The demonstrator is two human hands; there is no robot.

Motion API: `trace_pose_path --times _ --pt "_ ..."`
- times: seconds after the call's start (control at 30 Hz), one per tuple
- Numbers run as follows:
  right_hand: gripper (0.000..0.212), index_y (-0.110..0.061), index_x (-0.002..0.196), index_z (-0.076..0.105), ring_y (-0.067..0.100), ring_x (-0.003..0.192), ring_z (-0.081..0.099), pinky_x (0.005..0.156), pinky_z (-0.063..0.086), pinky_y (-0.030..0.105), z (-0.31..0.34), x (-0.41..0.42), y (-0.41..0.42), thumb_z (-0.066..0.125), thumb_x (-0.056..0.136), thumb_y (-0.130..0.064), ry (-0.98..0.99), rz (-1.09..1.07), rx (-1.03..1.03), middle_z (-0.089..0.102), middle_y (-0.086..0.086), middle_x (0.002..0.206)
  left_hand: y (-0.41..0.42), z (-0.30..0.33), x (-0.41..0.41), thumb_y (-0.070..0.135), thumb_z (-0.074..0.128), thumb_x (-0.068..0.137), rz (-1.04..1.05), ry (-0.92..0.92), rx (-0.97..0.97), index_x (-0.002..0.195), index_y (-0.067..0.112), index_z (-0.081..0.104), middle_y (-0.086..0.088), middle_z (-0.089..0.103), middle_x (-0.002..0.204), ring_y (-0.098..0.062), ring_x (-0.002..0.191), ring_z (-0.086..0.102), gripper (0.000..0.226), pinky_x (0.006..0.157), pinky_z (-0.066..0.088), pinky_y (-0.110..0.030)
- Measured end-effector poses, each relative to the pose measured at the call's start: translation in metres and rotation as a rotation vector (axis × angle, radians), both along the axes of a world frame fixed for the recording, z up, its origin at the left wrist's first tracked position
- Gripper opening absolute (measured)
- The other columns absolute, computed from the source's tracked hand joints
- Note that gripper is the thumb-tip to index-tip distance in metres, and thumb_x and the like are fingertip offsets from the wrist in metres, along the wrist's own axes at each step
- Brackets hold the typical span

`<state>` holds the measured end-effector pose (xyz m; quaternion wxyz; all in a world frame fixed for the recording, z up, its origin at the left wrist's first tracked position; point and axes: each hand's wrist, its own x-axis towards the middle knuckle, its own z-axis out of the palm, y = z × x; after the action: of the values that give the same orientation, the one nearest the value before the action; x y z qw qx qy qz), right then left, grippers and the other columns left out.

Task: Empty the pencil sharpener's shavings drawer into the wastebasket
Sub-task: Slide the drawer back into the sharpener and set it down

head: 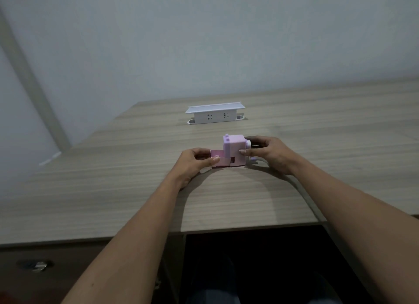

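A small lilac pencil sharpener stands on the wooden table. Its pink shavings drawer sticks out partway from the sharpener's left side. My left hand grips the drawer's outer end between thumb and fingers. My right hand holds the sharpener's body from the right, thumb on its front face, fingers behind near the crank. What lies inside the drawer is too small to tell. No wastebasket is in view.
A white pop-up socket box stands at the back of the table, beyond the sharpener. The table's front edge runs just below my forearms, with dark legroom under it. A round lock sits on a cabinet front at lower left.
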<state>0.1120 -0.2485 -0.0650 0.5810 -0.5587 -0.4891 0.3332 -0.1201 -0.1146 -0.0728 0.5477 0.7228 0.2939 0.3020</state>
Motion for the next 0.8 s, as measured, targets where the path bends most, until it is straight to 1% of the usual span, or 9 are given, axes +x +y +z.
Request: trace_pose_path --times 0.1,0.2,0.23,0.37,0.47,0.53,0.6,0.7,0.8 --pt "0.052 -0.014 0.129 0.071 0.017 0.108 0.072 0.077 0.057 0.026 -0.003 -0.003 0.001 0.084 0.079 -0.008 0.031 -0.004 0.019 0.078 0.003 0.118 0.000 0.000 0.000 0.008 0.084 0.079 0.008 0.001 -0.005 0.123 -0.002 0.069 -0.014 0.075 0.115 -0.014 0.091 0.072 0.047 0.082 0.058 -0.016" --pt "0.050 -0.015 0.127 0.072 0.016 0.104 0.074 0.072 0.058 0.024 -0.002 -0.004 -0.001 0.083 0.079 -0.007 0.045 0.002 0.018 0.079 0.003 0.115 0.002 -0.002 0.000 0.009 0.084 0.080 0.002 0.006 -0.008 0.123 -0.002 0.068 -0.015 0.075 0.117 -0.015 0.096 0.072 0.048 0.087 0.059 -0.021" --pt "0.050 -0.017 0.127 0.071 0.013 0.102 0.074 0.072 0.058 0.022 0.000 -0.004 -0.002 0.083 0.080 -0.007 0.038 0.007 0.010 0.079 0.001 0.115 0.002 -0.002 0.000 0.009 0.083 0.080 -0.003 0.008 -0.007 0.123 -0.002 0.068 -0.015 0.075 0.116 -0.015 0.095 0.072 0.046 0.086 0.059 -0.020" --pt "0.048 -0.020 0.124 0.072 0.010 0.101 0.074 0.073 0.057 0.020 0.003 -0.005 -0.003 0.082 0.080 -0.005 0.034 0.030 -0.003 0.079 0.000 0.115 -0.002 0.000 0.001 0.007 0.081 0.082 -0.020 0.025 0.011 0.119 0.000 0.069 -0.009 0.075 0.106 -0.005 0.081 0.071 0.040 0.073 0.056 -0.012" --pt "0.045 -0.018 0.122 0.072 0.005 0.092 0.075 0.068 0.057 0.019 0.004 -0.009 -0.002 0.080 0.082 -0.001 0.055 0.045 0.003 0.079 0.000 0.109 -0.006 0.001 0.006 0.010 0.084 0.080 -0.036 0.032 0.037 0.118 0.000 0.070 -0.010 0.077 0.107 -0.012 0.088 0.072 0.042 0.075 0.057 -0.015" --pt "0.045 -0.015 0.123 0.071 0.005 0.089 0.076 0.066 0.058 0.020 0.004 -0.011 -0.002 0.080 0.082 0.001 0.064 0.051 0.006 0.078 0.003 0.110 -0.010 0.003 0.013 0.014 0.085 0.079 -0.055 0.048 0.070 0.118 0.001 0.071 -0.010 0.077 0.108 -0.014 0.093 0.073 0.044 0.078 0.058 -0.016" --pt "0.048 -0.013 0.126 0.071 0.011 0.094 0.076 0.068 0.059 0.024 0.002 -0.011 -0.002 0.082 0.080 -0.001 0.073 0.049 0.016 0.077 0.008 0.115 -0.015 0.004 0.020 0.017 0.085 0.079 -0.071 0.057 0.105 0.120 0.003 0.071 -0.008 0.077 0.111 -0.016 0.100 0.074 0.046 0.083 0.058 -0.019" --pt "0.051 -0.014 0.126 0.072 0.017 0.102 0.075 0.074 0.060 0.027 0.001 -0.009 -0.003 0.084 0.078 -0.006 0.088 0.030 0.027 0.078 0.007 0.116 -0.019 0.004 0.023 0.018 0.085 0.079 -0.087 0.036 0.124 0.122 0.002 0.070 -0.008 0.077 0.113 -0.018 0.105 0.074 0.048 0.086 0.057 -0.022" --pt "0.050 -0.012 0.127 0.072 0.021 0.106 0.074 0.084 0.059 0.032 -0.006 -0.006 -0.003 0.085 0.079 -0.010 0.016 0.030 0.014 0.078 0.007 0.116 -0.020 0.004 0.022 0.016 0.083 0.081 -0.109 0.011 0.120 0.126 0.006 0.069 -0.005 0.076 0.116 -0.016 0.106 0.073 0.048 0.090 0.058 -0.022"
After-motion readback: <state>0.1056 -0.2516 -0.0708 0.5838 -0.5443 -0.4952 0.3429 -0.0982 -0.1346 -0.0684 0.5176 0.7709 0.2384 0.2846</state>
